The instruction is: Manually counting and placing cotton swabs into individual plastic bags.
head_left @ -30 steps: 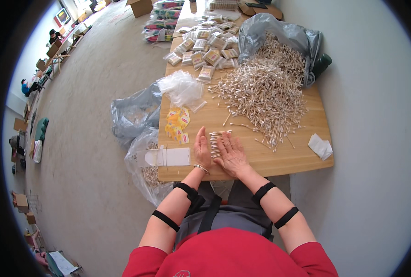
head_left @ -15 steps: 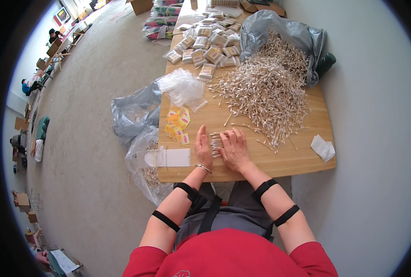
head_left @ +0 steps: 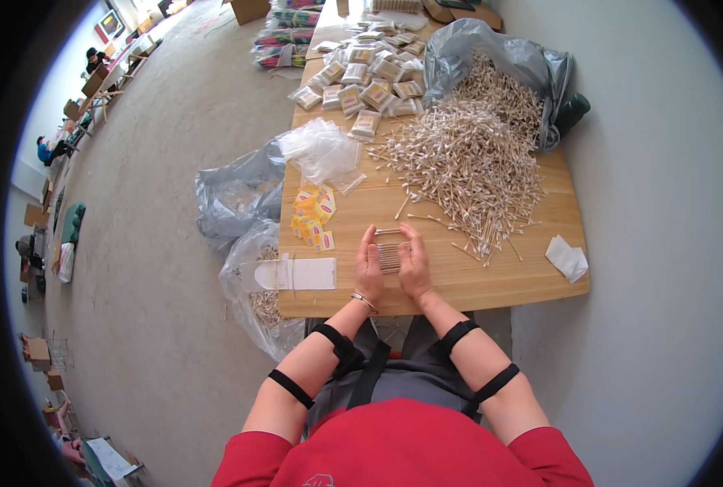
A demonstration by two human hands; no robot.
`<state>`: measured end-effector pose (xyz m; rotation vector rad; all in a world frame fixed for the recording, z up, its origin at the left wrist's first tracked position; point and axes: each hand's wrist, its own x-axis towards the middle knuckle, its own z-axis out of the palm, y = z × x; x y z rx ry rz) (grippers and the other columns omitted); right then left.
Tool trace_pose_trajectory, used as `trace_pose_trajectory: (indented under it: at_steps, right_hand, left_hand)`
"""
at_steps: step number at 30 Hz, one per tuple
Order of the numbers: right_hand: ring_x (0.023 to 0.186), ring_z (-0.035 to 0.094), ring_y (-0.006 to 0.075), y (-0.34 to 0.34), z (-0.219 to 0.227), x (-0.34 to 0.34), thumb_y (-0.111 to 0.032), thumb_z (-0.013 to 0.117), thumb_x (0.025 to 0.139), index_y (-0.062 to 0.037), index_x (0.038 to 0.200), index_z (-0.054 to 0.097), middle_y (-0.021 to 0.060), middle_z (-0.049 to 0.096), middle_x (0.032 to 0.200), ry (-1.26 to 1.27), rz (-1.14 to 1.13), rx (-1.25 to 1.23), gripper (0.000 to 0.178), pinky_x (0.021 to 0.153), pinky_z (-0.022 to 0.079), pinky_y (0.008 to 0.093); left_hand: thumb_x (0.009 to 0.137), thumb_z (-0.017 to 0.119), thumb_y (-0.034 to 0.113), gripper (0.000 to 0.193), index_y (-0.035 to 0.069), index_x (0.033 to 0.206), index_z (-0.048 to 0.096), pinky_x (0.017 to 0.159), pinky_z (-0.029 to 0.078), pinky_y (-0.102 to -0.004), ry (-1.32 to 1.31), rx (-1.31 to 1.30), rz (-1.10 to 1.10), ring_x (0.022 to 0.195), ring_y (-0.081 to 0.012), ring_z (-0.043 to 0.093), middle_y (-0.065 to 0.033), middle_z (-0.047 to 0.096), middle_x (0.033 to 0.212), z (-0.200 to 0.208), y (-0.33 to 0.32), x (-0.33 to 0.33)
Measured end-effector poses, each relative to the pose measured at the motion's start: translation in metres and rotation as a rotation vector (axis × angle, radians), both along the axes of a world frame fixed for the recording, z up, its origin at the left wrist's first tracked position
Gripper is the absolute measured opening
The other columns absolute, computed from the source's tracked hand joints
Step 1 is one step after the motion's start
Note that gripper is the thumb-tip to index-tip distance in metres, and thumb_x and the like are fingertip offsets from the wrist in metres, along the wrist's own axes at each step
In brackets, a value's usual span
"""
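Observation:
A row of cotton swabs lies crosswise on the table near its front edge, white tips toward both sides. My left hand stands on edge along the left ends of the row, fingers stretched forward. Along the right ends my right hand does the same, its fingertips curving slightly inward. The palms face each other with the swabs between them, and the fingers hide most of the tips. Beyond the hands a large heap of loose cotton swabs spills out of a grey plastic bag.
Left of my hands are a white flat holder, yellow-and-white cards and clear small bags. Filled swab packets lie at the far side. A crumpled tissue is at right. Plastic bags hang beside the table's left edge.
My right hand has moved off the top of the swabs to their right ends and turned palm inward. My left hand has shifted slightly right, against the left ends.

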<state>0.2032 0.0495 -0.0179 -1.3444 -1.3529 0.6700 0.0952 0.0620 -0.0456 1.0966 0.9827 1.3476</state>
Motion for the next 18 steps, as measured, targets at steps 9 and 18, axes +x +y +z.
trace_pose_trajectory:
  at_steps: [9, 18]
  right_hand:
    - [0.125, 0.040, 0.0340, -0.007, -0.005, 0.004, -0.010, 0.045, 0.089, 0.0012, 0.122, 0.048, 0.0176, 0.048, 0.129, -0.159, -0.071, 0.030, 0.034, 0.107, 0.029, 0.0396]
    - [0.121, 0.041, 0.0331, -0.009, -0.004, -0.006, -0.006, 0.046, 0.086, -0.0002, 0.123, 0.048, 0.0163, 0.049, 0.124, -0.342, 0.059, -0.026, 0.038, 0.106, 0.029, 0.0405]
  left_hand:
    - [0.101, 0.032, 0.035, 0.055, -0.004, 0.139, 0.030, 0.112, 0.022, -0.0334, -0.114, -0.032, -0.010, 0.136, -0.0235, 0.029, -0.0164, 0.032, 0.145, -0.019, 0.009, -0.028]
    - [0.101, 0.032, 0.035, 0.055, -0.003, 0.141, 0.028, 0.112, 0.020, -0.0340, -0.076, -0.039, -0.033, 0.137, -0.0234, 0.026, -0.0156, 0.030, 0.146, -0.011, 0.008, -0.021]
